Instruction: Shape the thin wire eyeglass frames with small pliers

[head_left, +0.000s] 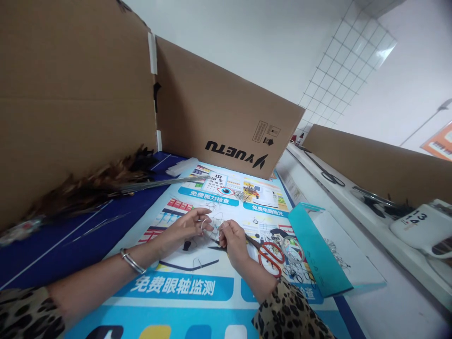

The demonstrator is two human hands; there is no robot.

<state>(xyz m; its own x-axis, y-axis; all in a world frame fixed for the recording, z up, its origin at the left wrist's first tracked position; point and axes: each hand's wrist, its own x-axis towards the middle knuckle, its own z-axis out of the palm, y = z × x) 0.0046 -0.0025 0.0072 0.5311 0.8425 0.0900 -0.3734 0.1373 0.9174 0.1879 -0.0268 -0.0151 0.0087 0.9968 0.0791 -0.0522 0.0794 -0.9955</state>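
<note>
Over the printed mat, my left hand (190, 226) curls its thumb and fingers on a tangle of thin wire (214, 225). My right hand (233, 238) pinches the other side of this wire, close to the left fingertips. The wire's exact shape is too fine to make out. Scissors with red handles (271, 258) lie beside my right hand, their blades partly hidden under it. Small bent wire pieces and rings (298, 273) are scattered to the right of the scissors, near a round coil (293, 248). Another small wire heap (243, 194) lies beyond my hands.
An opened teal box (318, 254) stands at the right, with small wire pieces on its white part. Brown feathers (102, 181) and thin rods lie at the left on blue cloth. Cardboard panels (226, 108) wall the back and left. A white ledge (353, 202) holds black scissors (328, 175).
</note>
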